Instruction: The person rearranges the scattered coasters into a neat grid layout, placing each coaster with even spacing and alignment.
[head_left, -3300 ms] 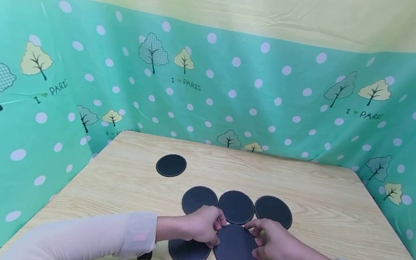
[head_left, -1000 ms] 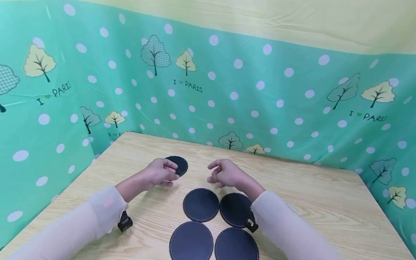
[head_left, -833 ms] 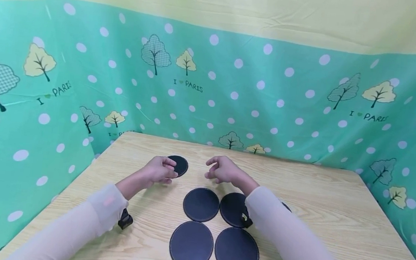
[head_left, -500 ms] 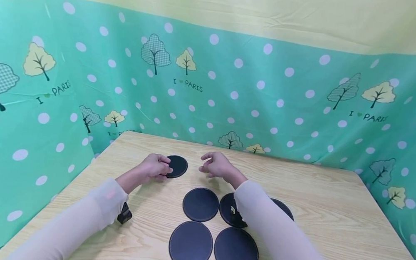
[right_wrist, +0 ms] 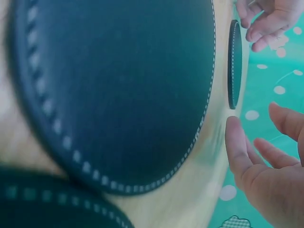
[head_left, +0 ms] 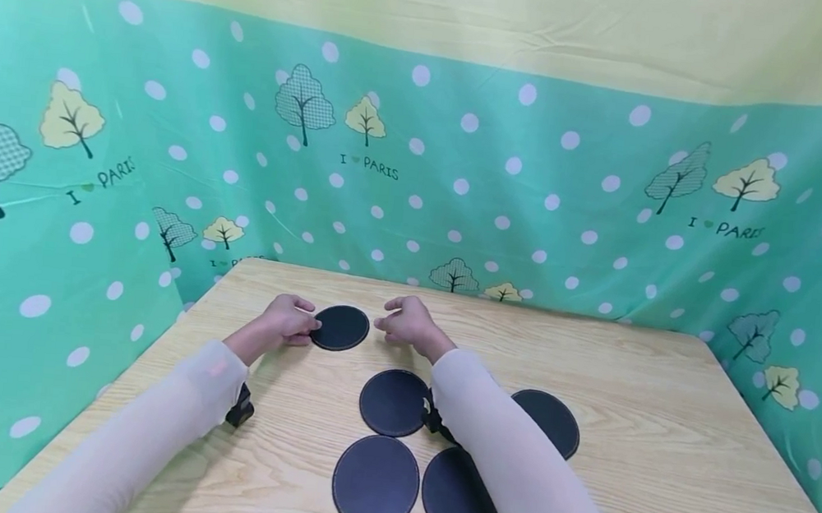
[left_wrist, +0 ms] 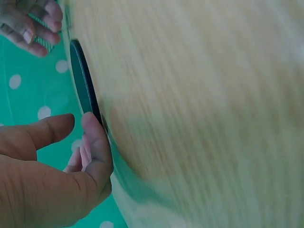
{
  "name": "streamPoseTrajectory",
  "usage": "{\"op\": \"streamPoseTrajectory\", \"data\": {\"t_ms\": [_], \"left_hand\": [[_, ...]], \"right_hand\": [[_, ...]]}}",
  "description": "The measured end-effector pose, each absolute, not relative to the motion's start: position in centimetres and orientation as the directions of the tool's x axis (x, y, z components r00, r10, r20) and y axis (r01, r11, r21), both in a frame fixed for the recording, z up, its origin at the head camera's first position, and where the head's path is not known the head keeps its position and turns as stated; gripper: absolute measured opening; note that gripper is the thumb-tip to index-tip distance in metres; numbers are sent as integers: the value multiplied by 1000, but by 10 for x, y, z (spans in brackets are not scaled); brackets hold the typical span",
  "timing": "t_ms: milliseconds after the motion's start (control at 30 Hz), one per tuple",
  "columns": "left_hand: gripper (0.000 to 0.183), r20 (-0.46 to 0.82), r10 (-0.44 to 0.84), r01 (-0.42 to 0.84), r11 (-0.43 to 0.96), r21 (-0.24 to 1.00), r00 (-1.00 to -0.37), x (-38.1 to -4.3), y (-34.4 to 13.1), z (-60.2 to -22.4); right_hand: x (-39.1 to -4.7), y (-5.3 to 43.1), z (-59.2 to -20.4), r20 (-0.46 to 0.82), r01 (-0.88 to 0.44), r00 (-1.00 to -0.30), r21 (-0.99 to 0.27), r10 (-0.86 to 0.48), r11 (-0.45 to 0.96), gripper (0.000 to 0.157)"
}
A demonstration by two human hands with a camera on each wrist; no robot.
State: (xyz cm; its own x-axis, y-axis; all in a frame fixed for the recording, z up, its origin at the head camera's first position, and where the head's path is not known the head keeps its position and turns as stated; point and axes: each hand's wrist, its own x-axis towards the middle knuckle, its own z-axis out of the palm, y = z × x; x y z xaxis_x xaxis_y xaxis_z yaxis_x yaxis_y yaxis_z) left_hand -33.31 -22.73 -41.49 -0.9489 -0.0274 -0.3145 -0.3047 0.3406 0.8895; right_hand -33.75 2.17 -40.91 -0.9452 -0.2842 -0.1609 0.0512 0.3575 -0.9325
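A round black coaster (head_left: 340,328) with a stitched rim lies flat at the table's far left. At its left edge is my left hand (head_left: 287,321); in the left wrist view one finger (left_wrist: 96,135) meets or nearly meets the rim, thumb held apart. Just off its right side hovers my right hand (head_left: 408,322), fingers loosely bent around nothing. A small gap shows between the right fingertips and the coaster (right_wrist: 234,66) in the right wrist view.
Nearer stand more black coasters in two rows: front left (head_left: 376,484), front right (head_left: 458,496), back left (head_left: 393,402) and back right (head_left: 547,418). The right sleeve (head_left: 511,456) covers parts of them. A polka-dot curtain (head_left: 465,154) rises behind the wooden table (head_left: 637,377).
Both hands have left the front right coaster and reached the far left one. Over the last second, both shifted left, the right closing in on the coaster. The coasters stay put.
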Motion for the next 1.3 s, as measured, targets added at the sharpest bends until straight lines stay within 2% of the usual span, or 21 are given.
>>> {"op": "streamPoseTrajectory", "data": {"t_ms": [200,700,1300], "left_hand": [[51,-324,-33,-316,335,888,-946,-340,-230,-414],[46,-344,-14,-321,394,861,-939,-345,-229,-414],[46,-387,-66,-382,373,845,-920,-340,-220,-408]], "right_hand": [[-340,15,-416,-173,84,-949,-944,-265,319,50],[-342,-2,-420,-200,133,-923,-968,-330,215,52],[-342,1,-422,-256,240,-923,-967,-286,89,48]]}}
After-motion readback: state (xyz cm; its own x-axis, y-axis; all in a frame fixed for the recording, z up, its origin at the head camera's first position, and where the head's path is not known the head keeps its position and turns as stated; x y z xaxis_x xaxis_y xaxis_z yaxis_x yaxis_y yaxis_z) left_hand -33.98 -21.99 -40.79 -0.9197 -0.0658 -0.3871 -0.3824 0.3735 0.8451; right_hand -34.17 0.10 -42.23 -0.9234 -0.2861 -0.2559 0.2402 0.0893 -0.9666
